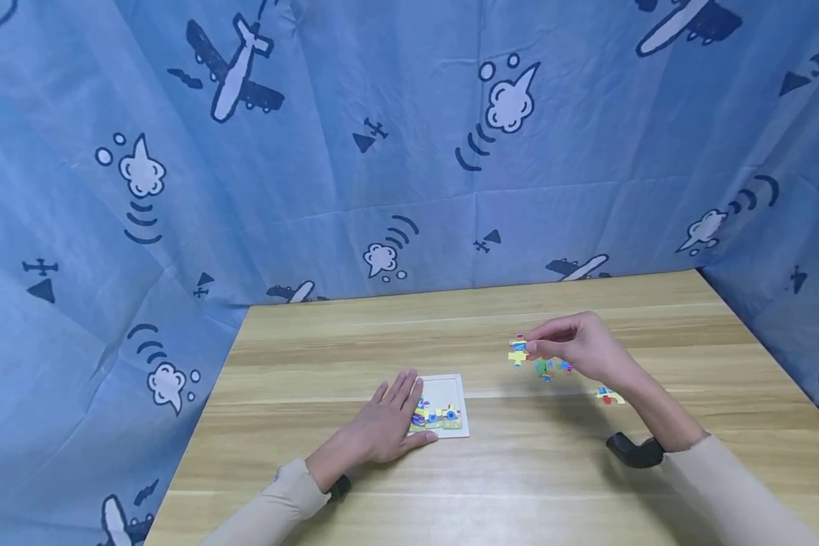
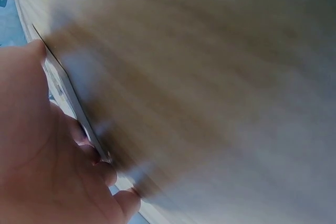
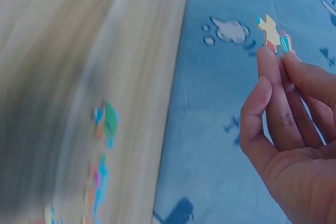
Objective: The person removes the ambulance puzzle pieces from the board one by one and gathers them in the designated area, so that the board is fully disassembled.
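At the left, the left hand (image 1: 385, 425) is laid over the left side of a shallow, square, white puzzle tray (image 1: 444, 388), its fingers stretched out and nothing pinched between them, the thumb spread along the near edge. Inside the tray, a row of multicoloured, joined puzzle pieces (image 1: 450, 415) is set along the near side; beyond that row, toward the far edge, the white base is exposed. To the right, a stretch of pale, wood-grained table (image 1: 491, 485) is left between tray and right hand (image 1: 580, 353).

By the right hand, one small, yellow-and-blue, tabbed puzzle piece (image 1: 517, 355) is clamped between thumb and fingertips, held up off the table. The relation judged to count is this: from that pinch, the tray is found to the left and nearer to the body, with the left hand already touching it. The held piece's long axis cannot be told, since part of its outline is covered by the fingertips.

Just beneath the right hand, some loose, green, blue and pink puzzle pieces (image 1: 543, 369) are scattered; farther right, near the wrist, a loose, yellow-and-red puzzle piece (image 1: 609, 396) is seen. All of these are placed nearer to the right hand than to the left.
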A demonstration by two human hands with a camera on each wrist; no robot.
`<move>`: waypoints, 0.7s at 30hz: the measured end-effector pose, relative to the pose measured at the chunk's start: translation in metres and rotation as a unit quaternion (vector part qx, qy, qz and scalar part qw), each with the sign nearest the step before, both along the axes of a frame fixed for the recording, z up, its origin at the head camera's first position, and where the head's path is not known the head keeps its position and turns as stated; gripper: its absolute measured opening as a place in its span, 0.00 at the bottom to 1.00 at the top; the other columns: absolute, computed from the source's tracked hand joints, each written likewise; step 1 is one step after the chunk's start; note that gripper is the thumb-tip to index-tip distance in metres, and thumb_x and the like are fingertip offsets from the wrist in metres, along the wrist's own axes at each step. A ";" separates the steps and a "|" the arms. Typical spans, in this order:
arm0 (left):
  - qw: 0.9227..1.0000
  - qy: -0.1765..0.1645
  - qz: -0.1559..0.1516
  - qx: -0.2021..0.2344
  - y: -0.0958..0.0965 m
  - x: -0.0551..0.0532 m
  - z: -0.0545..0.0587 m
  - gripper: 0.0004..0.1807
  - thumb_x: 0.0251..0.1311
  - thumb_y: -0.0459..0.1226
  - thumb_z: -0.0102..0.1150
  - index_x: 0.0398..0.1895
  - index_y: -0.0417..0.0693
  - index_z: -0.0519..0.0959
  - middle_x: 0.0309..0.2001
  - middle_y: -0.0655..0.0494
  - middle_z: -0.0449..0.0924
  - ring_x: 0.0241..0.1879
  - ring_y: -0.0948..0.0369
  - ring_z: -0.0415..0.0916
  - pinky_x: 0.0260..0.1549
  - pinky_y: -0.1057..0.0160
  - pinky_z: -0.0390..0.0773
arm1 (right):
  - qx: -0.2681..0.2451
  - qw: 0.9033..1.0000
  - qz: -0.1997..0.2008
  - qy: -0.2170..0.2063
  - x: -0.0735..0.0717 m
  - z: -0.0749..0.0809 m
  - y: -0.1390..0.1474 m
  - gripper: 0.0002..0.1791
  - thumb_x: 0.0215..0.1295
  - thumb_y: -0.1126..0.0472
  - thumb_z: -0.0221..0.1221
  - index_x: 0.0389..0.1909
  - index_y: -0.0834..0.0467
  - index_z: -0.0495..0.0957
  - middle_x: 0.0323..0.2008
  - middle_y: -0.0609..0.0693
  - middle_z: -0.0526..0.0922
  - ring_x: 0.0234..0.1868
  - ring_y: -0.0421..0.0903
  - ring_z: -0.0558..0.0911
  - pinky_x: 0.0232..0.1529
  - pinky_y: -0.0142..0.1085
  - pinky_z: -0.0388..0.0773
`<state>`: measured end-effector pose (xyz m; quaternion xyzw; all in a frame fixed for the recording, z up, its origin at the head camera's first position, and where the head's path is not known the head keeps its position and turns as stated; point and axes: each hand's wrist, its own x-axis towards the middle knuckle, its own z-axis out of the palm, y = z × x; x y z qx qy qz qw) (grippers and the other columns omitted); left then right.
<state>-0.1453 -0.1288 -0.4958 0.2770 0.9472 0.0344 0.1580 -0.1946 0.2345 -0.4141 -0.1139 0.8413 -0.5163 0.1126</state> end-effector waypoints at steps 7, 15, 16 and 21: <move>1.000 -0.003 -0.002 0.000 0.000 -0.001 0.000 0.51 0.76 0.68 0.39 0.86 0.42 0.45 0.87 0.43 0.38 0.87 0.48 0.39 0.84 0.43 0.50 | 0.059 0.998 -0.025 0.017 0.004 0.005 0.036 0.14 0.71 0.59 0.67 0.52 0.62 0.88 0.42 0.56 0.94 0.39 0.39 0.92 0.41 0.30 0.87; 1.000 0.001 0.000 -0.004 0.000 0.001 -0.001 0.52 0.75 0.69 0.38 0.86 0.43 0.45 0.87 0.44 0.39 0.87 0.49 0.39 0.84 0.44 0.51 | 0.106 0.994 -0.036 -0.003 0.008 -0.009 0.063 0.15 0.72 0.57 0.67 0.53 0.62 0.88 0.41 0.54 0.94 0.40 0.39 0.91 0.40 0.31 0.85; 1.000 0.002 0.000 -0.004 0.000 0.000 -0.002 0.52 0.75 0.69 0.37 0.86 0.43 0.45 0.87 0.44 0.38 0.87 0.50 0.39 0.84 0.44 0.51 | 0.105 0.994 -0.036 -0.009 0.008 -0.011 0.065 0.16 0.72 0.58 0.67 0.53 0.62 0.88 0.41 0.54 0.94 0.40 0.39 0.92 0.40 0.31 0.85; 1.000 0.006 -0.002 -0.006 -0.001 0.000 -0.004 0.52 0.75 0.70 0.36 0.86 0.44 0.45 0.87 0.44 0.38 0.87 0.50 0.40 0.84 0.45 0.51 | 0.100 0.994 -0.041 -0.035 0.010 -0.029 0.073 0.16 0.69 0.61 0.68 0.53 0.65 0.87 0.44 0.58 0.93 0.40 0.42 0.92 0.41 0.34 0.88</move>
